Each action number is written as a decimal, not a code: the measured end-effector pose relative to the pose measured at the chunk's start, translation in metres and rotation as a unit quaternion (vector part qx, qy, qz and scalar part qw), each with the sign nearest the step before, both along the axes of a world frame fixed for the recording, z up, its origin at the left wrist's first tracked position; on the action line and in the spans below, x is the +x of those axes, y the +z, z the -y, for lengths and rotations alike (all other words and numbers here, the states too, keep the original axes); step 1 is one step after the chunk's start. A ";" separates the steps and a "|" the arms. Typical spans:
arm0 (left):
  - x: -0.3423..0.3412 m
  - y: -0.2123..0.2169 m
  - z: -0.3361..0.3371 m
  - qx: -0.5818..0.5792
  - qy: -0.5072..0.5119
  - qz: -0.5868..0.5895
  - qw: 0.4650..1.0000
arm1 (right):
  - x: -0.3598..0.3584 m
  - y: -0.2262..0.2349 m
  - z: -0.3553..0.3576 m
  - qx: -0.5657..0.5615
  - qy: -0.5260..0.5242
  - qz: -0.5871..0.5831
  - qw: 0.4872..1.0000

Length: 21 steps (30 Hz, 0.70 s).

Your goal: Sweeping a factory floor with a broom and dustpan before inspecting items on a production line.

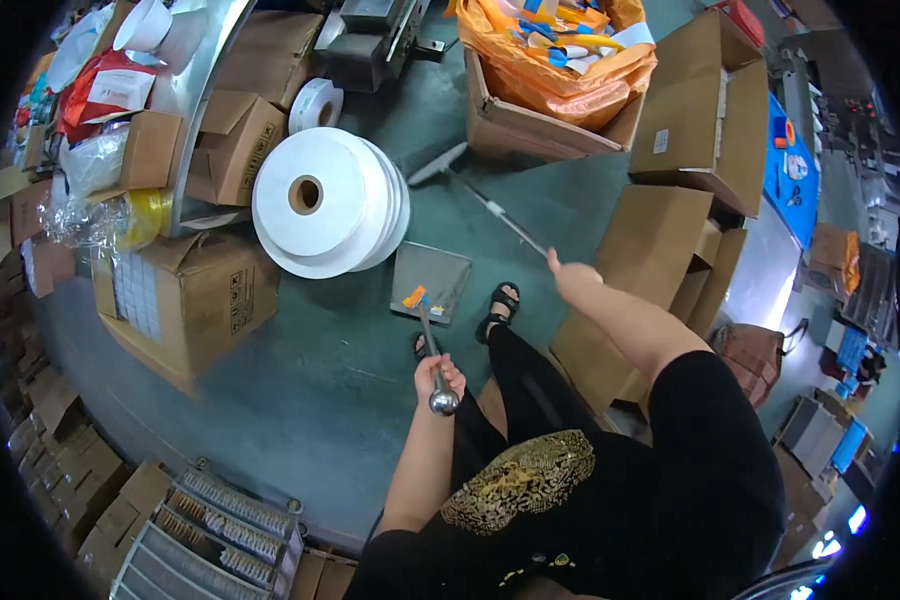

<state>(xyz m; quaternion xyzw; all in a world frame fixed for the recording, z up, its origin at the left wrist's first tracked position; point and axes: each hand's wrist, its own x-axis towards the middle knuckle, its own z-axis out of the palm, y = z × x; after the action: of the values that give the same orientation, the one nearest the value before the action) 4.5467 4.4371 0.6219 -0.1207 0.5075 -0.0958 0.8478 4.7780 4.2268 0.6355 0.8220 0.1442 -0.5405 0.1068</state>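
Observation:
My left hand (440, 377) is closed around the metal handle of a long-handled dustpan (448, 268), just below its rounded silver end. The grey, square pan rests on the floor in front of my feet, with orange scraps (415, 297) and smaller blue and yellow bits in it. My right hand (573, 281) grips the upper end of a broom (510, 222). Its thin stick slants away to the far left, and the broom head (437, 165) lies on the floor beside the white rolls, apart from the pan.
Large stacked white rolls (290, 225) stand left of the dustpan. A carton (530, 140) lined with an orange bag (510, 75) of scraps sits at the far side. Open cartons (645, 270) line my right. More boxes (230, 300) stand left, and a metal rack (210, 535) lower left.

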 end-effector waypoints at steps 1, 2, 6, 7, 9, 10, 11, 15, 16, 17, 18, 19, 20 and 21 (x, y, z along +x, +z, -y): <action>-0.001 -0.002 0.001 -0.008 -0.005 0.026 1.000 | -0.019 0.009 0.009 -0.043 -0.021 -0.034 0.998; -0.001 -0.003 0.002 -0.014 -0.010 0.045 0.999 | -0.040 0.019 0.019 -0.045 -0.056 -0.083 0.994; 0.003 -0.008 0.006 0.010 -0.034 -0.035 0.999 | -0.130 0.051 0.045 -0.027 -0.083 -0.113 0.990; 0.004 -0.009 0.008 0.000 -0.041 0.009 0.999 | -0.145 0.060 0.056 0.017 -0.107 -0.104 0.989; 0.005 -0.008 0.010 0.030 -0.047 -0.042 0.998 | -0.173 0.080 0.080 0.059 -0.133 -0.112 0.983; 0.005 -0.008 0.011 0.009 -0.063 -0.006 0.998 | -0.187 0.092 0.091 0.071 -0.169 -0.120 0.976; 0.003 -0.007 0.012 0.013 -0.068 0.000 0.998 | -0.202 0.105 0.101 0.113 -0.208 -0.136 0.962; -0.014 0.004 0.007 0.027 -0.111 0.003 0.993 | -0.246 0.145 0.125 0.104 -0.303 -0.044 0.946; -0.020 0.008 0.003 0.046 -0.119 -0.035 0.991 | -0.249 0.146 0.128 0.127 -0.310 -0.024 0.942; -0.027 0.012 -0.002 0.007 -0.089 -0.021 0.996 | -0.249 0.144 0.129 0.103 -0.329 0.013 0.939; -0.032 0.015 -0.008 -0.038 -0.073 0.023 0.996 | -0.247 0.138 0.129 0.057 -0.352 0.012 0.934; -0.037 0.016 -0.012 -0.013 -0.128 0.015 0.992 | -0.243 0.128 0.129 0.062 -0.393 0.043 0.916; -0.040 0.017 -0.016 0.031 -0.158 -0.040 0.986 | -0.239 0.115 0.126 0.048 -0.454 0.018 0.890; -0.041 0.016 -0.018 0.023 -0.168 -0.001 0.986 | -0.231 0.099 0.125 0.038 -0.499 0.000 0.866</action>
<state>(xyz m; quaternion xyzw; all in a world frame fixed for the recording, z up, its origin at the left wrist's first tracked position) 4.5058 4.4546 0.6377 -0.0143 0.5233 -0.2247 0.8219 4.5466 4.1022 0.7346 0.7880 -0.2649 -0.5154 -0.2080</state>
